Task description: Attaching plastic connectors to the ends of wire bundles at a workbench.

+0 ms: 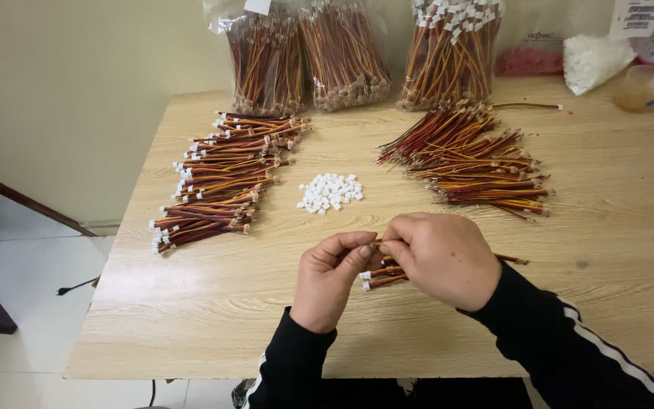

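- Now the left hand (pixel 332 276) and the right hand (pixel 442 257) meet near 6 o'clock on the desk (pixel 615 227), both pinched narrow on a thin wire (pixel 378 242) between the fingertips.
- Below them lies a small wire bundle (pixel 381 277) with white ends.
- White connectors (pixel 330 192) sit at centre; finished wires (pixel 217 182) at 10 o'clock, loose wires (pixel 474 163) at 2 o'clock.
- I judge it is better to keep the pinch close to the wire tip, so that it goes straight.
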